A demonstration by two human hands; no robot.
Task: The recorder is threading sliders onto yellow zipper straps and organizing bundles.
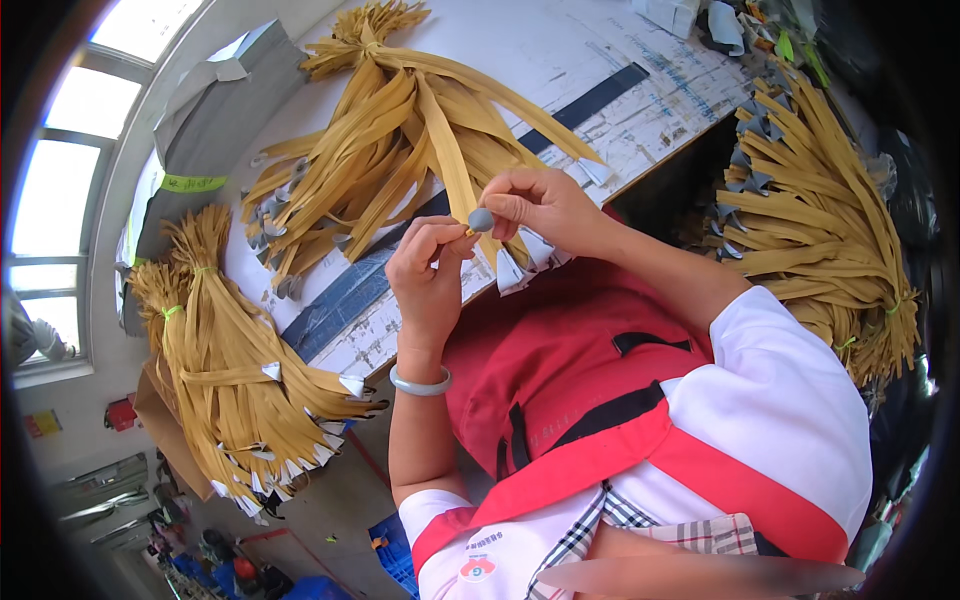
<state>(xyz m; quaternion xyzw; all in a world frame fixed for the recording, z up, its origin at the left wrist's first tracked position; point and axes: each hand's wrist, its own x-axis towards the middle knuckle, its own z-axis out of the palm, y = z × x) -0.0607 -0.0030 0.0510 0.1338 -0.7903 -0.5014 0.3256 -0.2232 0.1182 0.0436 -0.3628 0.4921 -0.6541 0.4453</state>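
Left hand (426,262) raised, fingers curled, fingertips pinching a grey tab (481,220); right hand (545,208) angled in from the right, thumb and forefinger pinching its other side; tab between both hands, tan strip (448,160) extending beyond.

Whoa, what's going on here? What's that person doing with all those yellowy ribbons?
A person in a red apron is handling a small round grey piece beside a long tan strip. The right hand pinches the piece, and the left hand has its fingertips at its lower edge, though what they grip is hard to see. A big bunch of strips lies on the table, with more bunches off to the left and right.
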